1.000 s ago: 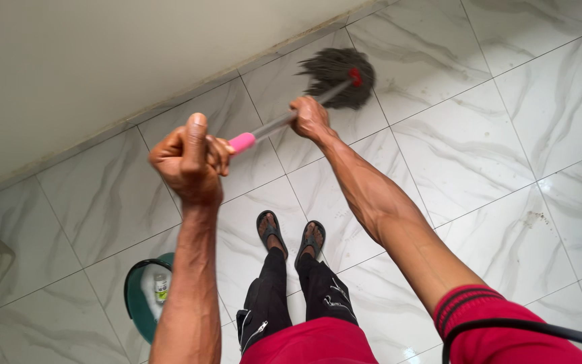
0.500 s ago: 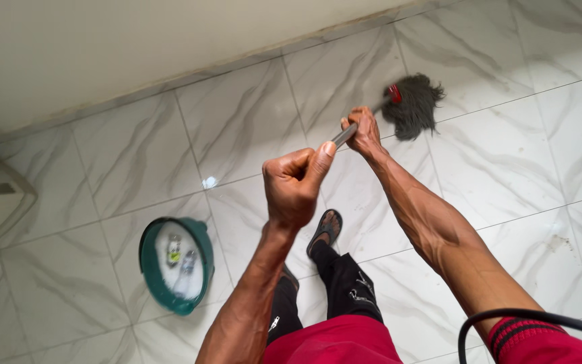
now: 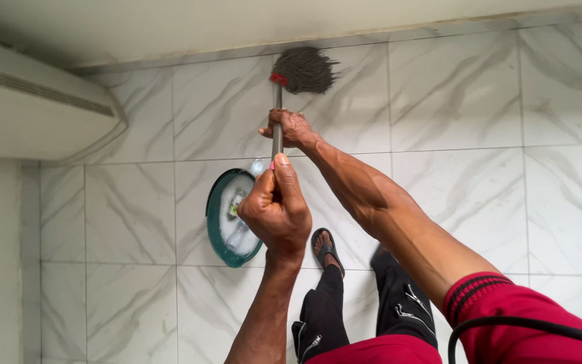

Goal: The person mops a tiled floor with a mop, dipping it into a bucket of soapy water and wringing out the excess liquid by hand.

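A mop with a grey metal handle [image 3: 277, 128] and a dark stringy head [image 3: 304, 69] rests on the white marble-tile floor close to the wall base. My left hand [image 3: 276, 209] is closed around the pink top end of the handle. My right hand [image 3: 289, 128] grips the handle lower down, just behind the mop head. Both arms reach forward over my legs, which wear black trousers and sandals [image 3: 325, 248].
A green bucket [image 3: 227, 219] with water and small bottles inside stands left of my feet. A white wall [image 3: 237, 20] runs along the top. A white appliance [image 3: 28, 111] juts out at the upper left. A black cable [image 3: 527, 327] crosses the lower right.
The mop head swung from the right back to the left, toward the wall base. My view turned, so the bucket now sits beside my left hand.
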